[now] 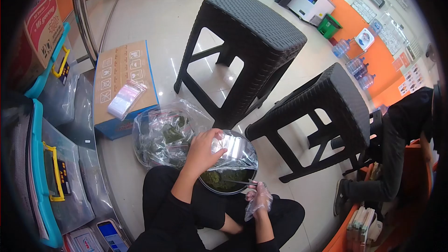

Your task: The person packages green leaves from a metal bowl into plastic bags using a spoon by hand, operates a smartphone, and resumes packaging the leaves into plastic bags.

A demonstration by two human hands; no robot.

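- While the film (242, 151) covers the far part of the bowl (256, 154), the near part lies open, and I can see the green mix (223, 181) inside.
- The left hand (201, 149) rests over the film with the thumb apart from the fingers; whether it really pinches the film, I cannot tell. If its hold is weak, the film could slip down into the mix.
- The right hand (259, 199), in a thin glove (262, 196), is closed around the tool (240, 182), which reaches over the near rim. Because the glove looks loose, the tool might turn in the fingers and some mix might fall.
- The two hands are apart, on opposite sides of the bowl. If the tool is raised too quickly, in my opinion it could catch the edge of the film.
- The bowl stands close to the legs (163, 196); a moving knee could tilt it.
- Just behind the bowl is a stool (254, 23); a push forward could knock the bowl against its foot.
- Beside the left hand lies a big bag (170, 133), so its loose plastic could tangle with the film.
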